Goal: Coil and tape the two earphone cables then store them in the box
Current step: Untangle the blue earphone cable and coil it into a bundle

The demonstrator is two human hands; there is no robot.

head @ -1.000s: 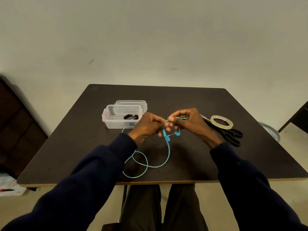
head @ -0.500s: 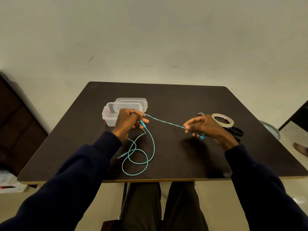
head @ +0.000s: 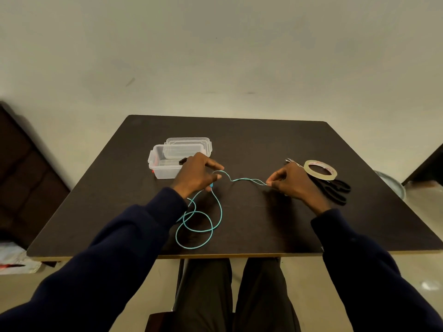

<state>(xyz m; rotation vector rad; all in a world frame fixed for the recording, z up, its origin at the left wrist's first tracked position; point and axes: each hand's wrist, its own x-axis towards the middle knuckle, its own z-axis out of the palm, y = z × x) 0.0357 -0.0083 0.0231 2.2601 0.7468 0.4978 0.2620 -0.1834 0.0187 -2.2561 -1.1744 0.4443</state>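
Gripping what, left hand (head: 196, 174)?
— Teal earphone cable (head: 217, 207). Fingers curled round it nr a blue piece (head: 211, 186), one finger stretched out.

And right hand (head: 293, 184)?
— Thumb + fingertip pinch the cable's thin end. Slack stretch runs btw the hands, above the table (head: 263, 140).

Rest of it?
— Loose loops on the table nr front edge.

Box (head: 164, 172)?
— Just behind left hand, open, lid (head: 189, 140) behind it, small black item (head: 183, 161) inside. Tape roll (head: 320, 170) + scissors (head: 336, 190) just beyond right hand.
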